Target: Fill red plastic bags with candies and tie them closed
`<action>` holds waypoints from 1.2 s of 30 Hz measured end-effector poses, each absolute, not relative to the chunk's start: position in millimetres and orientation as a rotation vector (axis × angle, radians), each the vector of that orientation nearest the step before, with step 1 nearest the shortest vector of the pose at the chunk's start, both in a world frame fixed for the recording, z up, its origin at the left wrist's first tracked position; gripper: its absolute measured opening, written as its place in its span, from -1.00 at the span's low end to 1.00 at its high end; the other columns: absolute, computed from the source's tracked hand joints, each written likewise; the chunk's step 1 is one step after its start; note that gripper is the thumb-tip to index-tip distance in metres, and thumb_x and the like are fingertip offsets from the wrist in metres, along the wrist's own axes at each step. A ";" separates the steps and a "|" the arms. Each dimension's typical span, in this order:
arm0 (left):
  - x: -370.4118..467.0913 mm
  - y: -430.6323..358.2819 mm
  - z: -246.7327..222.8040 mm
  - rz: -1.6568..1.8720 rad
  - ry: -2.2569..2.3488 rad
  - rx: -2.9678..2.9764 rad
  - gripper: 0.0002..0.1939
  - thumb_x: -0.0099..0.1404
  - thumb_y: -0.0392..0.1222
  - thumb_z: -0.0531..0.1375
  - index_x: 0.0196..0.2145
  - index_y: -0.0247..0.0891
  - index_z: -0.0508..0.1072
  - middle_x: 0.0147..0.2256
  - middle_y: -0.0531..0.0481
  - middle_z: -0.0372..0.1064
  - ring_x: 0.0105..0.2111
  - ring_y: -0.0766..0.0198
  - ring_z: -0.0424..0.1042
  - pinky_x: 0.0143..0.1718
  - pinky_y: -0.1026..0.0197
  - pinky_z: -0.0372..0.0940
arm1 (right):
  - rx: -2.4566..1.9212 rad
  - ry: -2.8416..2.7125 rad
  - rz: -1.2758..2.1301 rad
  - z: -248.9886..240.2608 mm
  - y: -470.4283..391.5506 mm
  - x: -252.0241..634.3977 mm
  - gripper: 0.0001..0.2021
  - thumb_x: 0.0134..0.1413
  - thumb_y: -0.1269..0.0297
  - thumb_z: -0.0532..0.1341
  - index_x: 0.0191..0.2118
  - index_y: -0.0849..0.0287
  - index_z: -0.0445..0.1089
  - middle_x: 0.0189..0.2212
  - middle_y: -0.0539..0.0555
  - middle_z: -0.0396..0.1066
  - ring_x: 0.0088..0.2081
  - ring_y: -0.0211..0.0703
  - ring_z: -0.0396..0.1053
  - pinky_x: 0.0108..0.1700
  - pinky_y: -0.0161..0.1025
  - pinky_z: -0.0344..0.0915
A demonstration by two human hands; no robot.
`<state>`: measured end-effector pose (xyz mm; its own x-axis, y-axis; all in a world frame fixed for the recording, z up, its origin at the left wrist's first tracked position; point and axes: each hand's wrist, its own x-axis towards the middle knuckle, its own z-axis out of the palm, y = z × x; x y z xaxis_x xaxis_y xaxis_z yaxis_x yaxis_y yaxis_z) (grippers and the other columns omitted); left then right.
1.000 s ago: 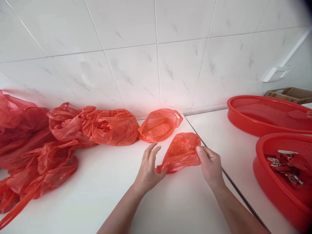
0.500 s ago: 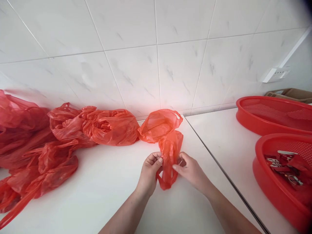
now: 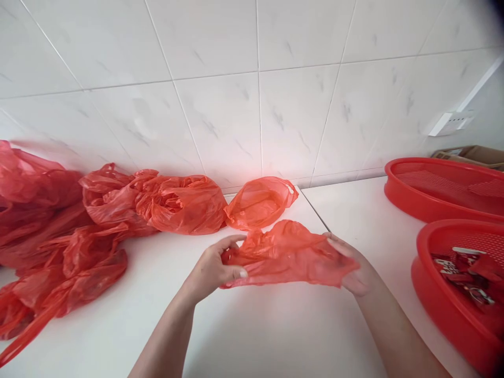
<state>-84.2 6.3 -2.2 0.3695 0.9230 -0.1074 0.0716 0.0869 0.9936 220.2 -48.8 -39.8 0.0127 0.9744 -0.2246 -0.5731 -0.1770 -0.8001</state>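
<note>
A thin red plastic bag is stretched sideways between my two hands above the white table. My left hand grips its left end, thumb in front and fingers partly inside the bag. At the other end, my right hand has hold of the bag; its fingers are partly covered by the film. Just behind stands another red plastic bag, its mouth spread wide and a handle loop on its right.
Several crumpled red bags line the tiled wall to the left. On the right are a red perforated basket with small red and silvery items and a second red basket. A seam crosses the white tabletop.
My hands have moved apart, left hand leftward and right hand rightward. The bag between them has gone from a narrow upright bunch to a wide, stretched shape.
</note>
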 end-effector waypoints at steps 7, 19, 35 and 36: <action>-82.3 12.0 -2.5 0.952 1.048 1.115 -0.78 0.08 -0.12 0.33 -0.51 -0.27 0.40 -0.59 0.14 0.27 -0.61 0.45 0.20 -0.61 0.42 0.09 | -0.682 -0.712 1.568 -41.5 -70.0 249.6 -0.67 -0.19 0.08 0.39 -0.36 0.02 0.24 -0.69 -0.18 0.06 -0.67 -0.40 0.05 -0.60 -0.43 0.07; -48.8 3.4 -25.0 0.988 0.865 0.716 -0.73 0.10 -0.07 0.33 -0.37 -0.29 0.38 -0.45 0.04 0.39 -0.49 0.36 0.38 -0.46 0.35 0.28 | -1.202 -0.695 0.061 -4.6 -79.7 211.6 -0.91 0.05 0.22 0.21 -0.35 0.09 0.32 -0.43 0.00 0.31 -0.43 -0.20 0.26 -0.37 -0.25 0.24; -65.6 4.4 -4.1 0.754 0.814 0.988 -0.72 0.09 -0.04 0.33 -0.39 -0.26 0.37 -0.44 0.04 0.31 -0.51 0.37 0.31 -0.46 0.33 0.22 | -2.149 -1.534 0.508 -46.5 -44.3 195.5 -0.73 0.07 -0.03 0.11 -0.35 0.06 0.33 -0.59 0.04 0.34 -0.54 -0.06 0.34 -0.54 -0.20 0.08; -67.0 2.4 3.3 0.902 0.928 1.092 -0.73 0.09 -0.04 0.33 -0.37 -0.23 0.38 -0.40 0.02 0.33 -0.46 0.33 0.33 -0.44 0.32 0.23 | -2.133 -1.552 0.526 -46.5 -45.4 195.3 -0.74 0.03 -0.01 0.16 -0.27 0.05 0.35 -0.57 0.04 0.36 -0.53 -0.06 0.35 -0.53 -0.21 0.08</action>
<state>-67.0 2.4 3.3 0.3446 0.9253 -0.1584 -0.1322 0.2149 0.9676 195.3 -45.4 -46.5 0.2948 0.9546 -0.0429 0.7838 -0.2673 -0.5606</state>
